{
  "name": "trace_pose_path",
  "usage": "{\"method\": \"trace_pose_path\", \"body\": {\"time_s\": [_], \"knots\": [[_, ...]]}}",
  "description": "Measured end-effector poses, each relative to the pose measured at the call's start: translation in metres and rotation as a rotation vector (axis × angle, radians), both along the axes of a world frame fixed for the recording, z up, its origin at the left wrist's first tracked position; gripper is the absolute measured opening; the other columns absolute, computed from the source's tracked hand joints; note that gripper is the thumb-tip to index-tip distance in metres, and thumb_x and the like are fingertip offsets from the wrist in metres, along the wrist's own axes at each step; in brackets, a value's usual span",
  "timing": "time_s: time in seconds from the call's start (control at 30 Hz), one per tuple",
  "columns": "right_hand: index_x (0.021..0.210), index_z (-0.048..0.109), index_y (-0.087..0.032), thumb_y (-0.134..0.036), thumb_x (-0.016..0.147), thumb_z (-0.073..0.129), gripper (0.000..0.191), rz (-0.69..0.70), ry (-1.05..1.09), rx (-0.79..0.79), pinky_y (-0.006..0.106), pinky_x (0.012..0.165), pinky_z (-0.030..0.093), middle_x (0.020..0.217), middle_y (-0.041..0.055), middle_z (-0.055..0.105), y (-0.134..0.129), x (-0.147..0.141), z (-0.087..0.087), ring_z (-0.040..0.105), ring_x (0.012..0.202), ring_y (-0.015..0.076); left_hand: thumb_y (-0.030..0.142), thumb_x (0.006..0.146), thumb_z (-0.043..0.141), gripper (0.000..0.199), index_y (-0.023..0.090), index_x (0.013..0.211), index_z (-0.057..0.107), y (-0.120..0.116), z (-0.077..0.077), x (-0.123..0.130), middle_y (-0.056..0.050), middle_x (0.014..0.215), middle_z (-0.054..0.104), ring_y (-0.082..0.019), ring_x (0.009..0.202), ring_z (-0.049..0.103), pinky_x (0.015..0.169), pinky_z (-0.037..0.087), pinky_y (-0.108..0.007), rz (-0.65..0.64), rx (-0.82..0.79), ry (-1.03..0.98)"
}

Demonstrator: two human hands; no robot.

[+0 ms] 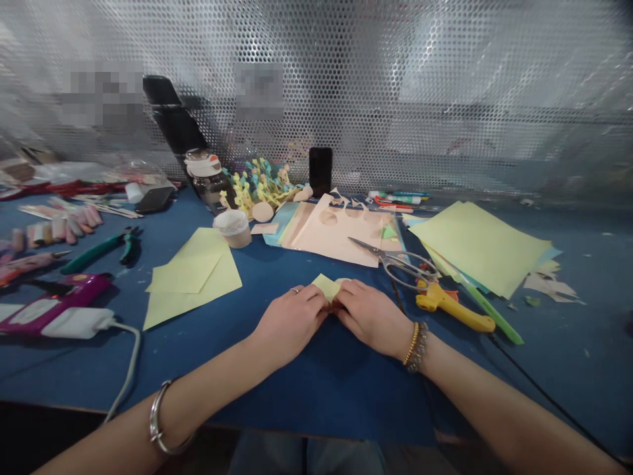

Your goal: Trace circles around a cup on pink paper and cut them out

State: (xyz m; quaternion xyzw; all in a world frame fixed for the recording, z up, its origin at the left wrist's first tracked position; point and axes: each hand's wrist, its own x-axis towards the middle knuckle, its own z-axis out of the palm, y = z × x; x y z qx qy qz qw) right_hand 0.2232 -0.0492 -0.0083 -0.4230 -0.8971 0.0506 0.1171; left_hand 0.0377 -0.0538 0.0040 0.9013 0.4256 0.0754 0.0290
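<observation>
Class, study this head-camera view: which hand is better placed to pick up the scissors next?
Right, probably: the right hand sits nearest the scissors, their loops on its side; the left hand lies farther off, across the folded yellow paper both hold.

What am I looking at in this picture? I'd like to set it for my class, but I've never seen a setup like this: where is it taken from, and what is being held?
No machine appears here, only a person's own bare hands. The picture comes from a single camera worn on the person's head, looking forward and down. The left hand and right hand meet in the middle, holding a small piece of pale yellow paper between them. On the blue work surface lie scissors, a peach sheet with round holes cut out, loose yellow sheets and green-handled pliers. A perforated metal screen stands behind.
</observation>
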Motion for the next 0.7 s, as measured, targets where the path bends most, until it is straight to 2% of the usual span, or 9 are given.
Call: {"method": "trace_pose_path", "body": {"time_s": [0.17, 0.37, 0.53, 0.7], "knots": [[0.087, 0.057, -0.015, -0.022, 0.093, 0.044, 0.016, -0.014, -0.007, 0.009, 0.035, 0.077, 0.046, 0.093, 0.0087, 0.057, 0.0, 0.0, -0.001, 0.053, 0.09, 0.0217, 0.025, 0.095, 0.041, 0.022, 0.017, 0.093, 0.062, 0.001, -0.001, 0.002, -0.005, 0.096, 0.063, -0.019, 0.088, 0.058, 0.075, 0.048, -0.031, 0.002, 0.045, 0.048], [0.087, 0.058, -0.015, -0.023, 0.093, 0.045, 0.016, 0.018, 0.068, -0.049, 0.034, 0.081, 0.046, 0.094, 0.0081, 0.058, 0.003, 0.005, 0.0, 0.053, 0.09, 0.0199, 0.025, 0.097, 0.037, 0.026, 0.016, 0.095, 0.061, 0.0, -0.004, 0.005, -0.007, 0.096, 0.062, -0.021, 0.086, 0.059, 0.062, 0.046, -0.029, 0.002, 0.118, 0.128], [0.087, 0.059, -0.016, -0.019, 0.089, 0.053, 0.007, 0.064, 0.176, -0.106, 0.031, 0.082, 0.045, 0.09, 0.0052, 0.058, 0.008, 0.01, 0.0, 0.054, 0.089, 0.0174, 0.029, 0.097, 0.035, 0.029, 0.016, 0.097, 0.061, 0.0, -0.001, 0.007, -0.006, 0.099, 0.062, -0.022, 0.091, 0.058, 0.07, 0.048, -0.031, 0.047, 0.033, 0.097], [0.083, 0.058, -0.016, -0.02, 0.089, 0.051, 0.01, 0.044, 0.096, -0.044, 0.032, 0.078, 0.045, 0.089, 0.0065, 0.058, 0.005, 0.008, 0.001, 0.053, 0.087, 0.0188, 0.028, 0.097, 0.035, 0.029, 0.016, 0.094, 0.061, 0.001, 0.003, 0.007, -0.006, 0.099, 0.061, -0.021, 0.093, 0.057, 0.078, 0.048, -0.033, 0.052, -0.014, 0.055]]}}
